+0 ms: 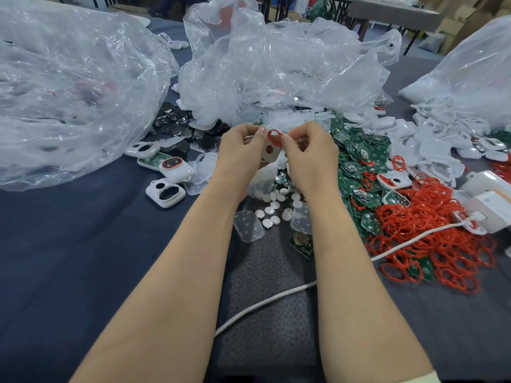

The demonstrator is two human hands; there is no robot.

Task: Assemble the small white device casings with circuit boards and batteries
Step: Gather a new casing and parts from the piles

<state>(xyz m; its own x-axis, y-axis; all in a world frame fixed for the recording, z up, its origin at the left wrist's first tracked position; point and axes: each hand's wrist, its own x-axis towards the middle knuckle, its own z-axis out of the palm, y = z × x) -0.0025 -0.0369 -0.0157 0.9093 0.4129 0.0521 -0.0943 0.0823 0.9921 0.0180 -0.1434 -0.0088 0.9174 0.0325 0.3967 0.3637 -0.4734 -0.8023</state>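
Centre of frame, just above the middle: small white casing [268, 153] held off the table between both hands. Flat, rounded-corner plastic shell, matte. One round hole in its face shows a brownish spot. A thin red ring [274, 134], rubbery-looking, sits at its upper end.

Long axis runs near vertical in the frame, top leaning slightly right. Ring end points up and away, the plain end down toward the wrists. The broad face is turned to the camera.

Left hand [240, 152]: thumb and forefinger curled, pinching the casing's upper left edge by the ring. Right hand [310, 154]: the same pinch on the upper right edge. Both are closed on the part; the other fingers are tucked behind it.

Around it:
- Green circuit boards [356, 164], glossy with silvery centres, heaped right of the hands.
- Loose red rings [431, 239], a tangled pile at lower right.
- White round discs [273, 209] scattered below the hands, beside clear moulded covers [249, 225].
- Empty white casings [165, 192] with two cut-outs at centre left; just above them is one closed unit with a red-rimmed window [177, 168].
- Dark round parts [177, 120] at upper centre-left, half under crumpled clear plastic bags [69, 92].
- White cable [265, 302] running from bottom centre to the white boxes [489, 205] at the right edge.
- Dark blue table cover [69, 244], cloth-like.
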